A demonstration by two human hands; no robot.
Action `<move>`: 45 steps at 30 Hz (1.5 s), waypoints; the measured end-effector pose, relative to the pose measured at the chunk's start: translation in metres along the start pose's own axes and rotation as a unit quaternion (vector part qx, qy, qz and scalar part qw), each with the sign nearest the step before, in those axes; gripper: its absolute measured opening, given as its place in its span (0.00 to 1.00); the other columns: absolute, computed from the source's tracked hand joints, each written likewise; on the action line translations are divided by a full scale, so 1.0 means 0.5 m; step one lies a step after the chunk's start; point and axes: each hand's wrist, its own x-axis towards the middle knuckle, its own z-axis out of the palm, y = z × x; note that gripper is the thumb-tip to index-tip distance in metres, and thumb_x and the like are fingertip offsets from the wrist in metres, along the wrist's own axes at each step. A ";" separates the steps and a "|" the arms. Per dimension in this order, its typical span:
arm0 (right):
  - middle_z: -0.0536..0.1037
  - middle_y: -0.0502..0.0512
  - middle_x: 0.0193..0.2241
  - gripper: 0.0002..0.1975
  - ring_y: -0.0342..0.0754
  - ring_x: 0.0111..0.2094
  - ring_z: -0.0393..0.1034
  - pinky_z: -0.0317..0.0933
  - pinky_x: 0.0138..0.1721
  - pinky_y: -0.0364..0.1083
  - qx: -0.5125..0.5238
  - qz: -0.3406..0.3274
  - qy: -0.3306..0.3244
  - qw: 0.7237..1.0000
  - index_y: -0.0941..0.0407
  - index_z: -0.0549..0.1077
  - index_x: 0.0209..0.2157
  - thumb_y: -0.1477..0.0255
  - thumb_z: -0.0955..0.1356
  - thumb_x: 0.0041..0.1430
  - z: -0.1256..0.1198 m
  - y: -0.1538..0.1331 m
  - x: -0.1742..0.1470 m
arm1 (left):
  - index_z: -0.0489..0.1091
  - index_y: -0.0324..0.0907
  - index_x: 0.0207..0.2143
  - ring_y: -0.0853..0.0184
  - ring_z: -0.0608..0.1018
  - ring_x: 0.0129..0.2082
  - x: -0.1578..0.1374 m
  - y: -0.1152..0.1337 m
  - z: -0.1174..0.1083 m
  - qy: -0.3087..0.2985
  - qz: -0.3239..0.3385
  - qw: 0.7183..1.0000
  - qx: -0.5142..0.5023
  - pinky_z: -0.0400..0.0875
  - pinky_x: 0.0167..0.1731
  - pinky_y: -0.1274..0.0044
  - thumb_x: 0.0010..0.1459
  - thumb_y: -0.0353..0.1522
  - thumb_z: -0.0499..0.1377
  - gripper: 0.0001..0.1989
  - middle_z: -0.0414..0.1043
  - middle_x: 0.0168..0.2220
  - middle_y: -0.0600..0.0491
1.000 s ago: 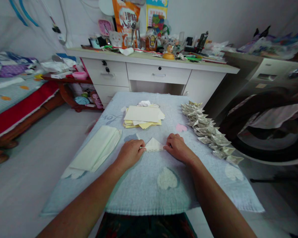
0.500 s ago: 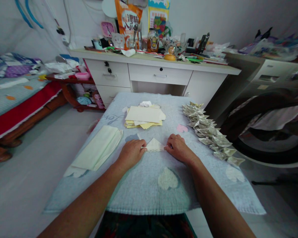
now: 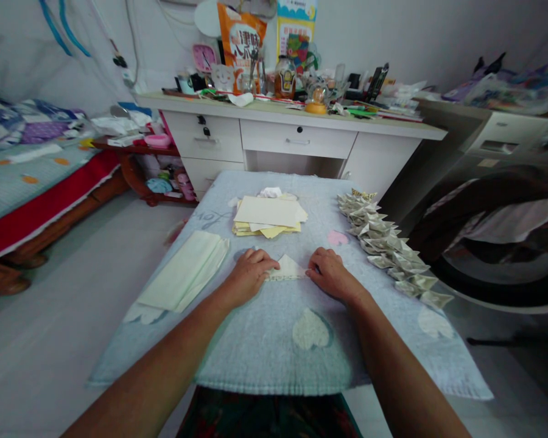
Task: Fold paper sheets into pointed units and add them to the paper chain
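Note:
A small sheet of paper folded into a triangle (image 3: 288,268) with a strip along its lower edge lies flat on the cloth-covered table. My left hand (image 3: 250,274) is at its left end, thumb and fingers pressing on the paper and hiding that corner. At the opposite corner my right hand (image 3: 327,272) pinches the paper, its fingers curled. Beyond my hands is a stack of cream and yellow paper sheets (image 3: 269,211). Left of my left arm rest long, pale green folded papers (image 3: 185,271).
Rows of folded paper boats (image 3: 388,246) run down the table's right side. A crumpled white tissue (image 3: 270,192) sits behind the stack. Farther back stands a white desk (image 3: 296,141) crowded with jars and packets. A washing machine (image 3: 497,137) is at right, a bed (image 3: 41,164) at left.
My left hand has shifted from the triangle's left tip inward over the paper, its fingers now laid along the fold. My right hand stays at the right corner.

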 end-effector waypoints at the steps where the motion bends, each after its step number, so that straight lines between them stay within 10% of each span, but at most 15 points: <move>1: 0.70 0.55 0.36 0.04 0.49 0.39 0.60 0.49 0.38 0.46 0.000 -0.001 0.001 1.000 0.57 0.72 0.30 0.72 0.67 0.58 0.000 0.000 -0.001 | 0.73 0.48 0.46 0.63 0.66 0.43 0.000 -0.002 0.003 -0.009 0.017 1.000 -0.003 0.61 0.46 0.70 0.58 0.24 0.52 0.18 0.68 0.41 0.50; 15: 0.70 0.56 0.38 0.14 0.51 0.43 0.60 0.52 0.45 0.49 0.065 -0.089 0.134 0.985 0.56 0.71 0.35 0.84 0.63 0.48 -0.007 -0.033 -0.013 | 0.69 0.63 0.51 0.64 0.64 0.42 -0.006 -0.012 0.025 -0.049 0.070 0.994 0.069 0.58 0.43 0.73 0.61 0.27 0.54 0.22 0.65 0.43 0.55; 27: 0.72 0.56 0.35 0.16 0.48 0.39 0.63 0.55 0.43 0.45 0.004 -0.186 0.009 0.982 0.58 0.74 0.40 0.83 0.61 0.52 0.026 -0.069 -0.010 | 0.76 0.46 0.42 0.64 0.68 0.40 -0.004 -0.019 0.015 0.001 0.043 0.999 -0.018 0.62 0.43 0.72 0.58 0.23 0.51 0.17 0.69 0.37 0.51; 45: 0.68 0.65 0.44 0.31 0.58 0.43 0.60 0.55 0.44 0.54 -0.176 -0.155 -0.059 0.970 0.51 0.63 0.59 0.49 0.60 0.60 0.017 -0.129 -0.036 | 0.70 0.46 0.38 0.61 0.66 0.43 -0.010 -0.001 0.018 0.021 -0.064 0.997 0.029 0.60 0.45 0.69 0.58 0.31 0.57 0.05 0.66 0.41 0.52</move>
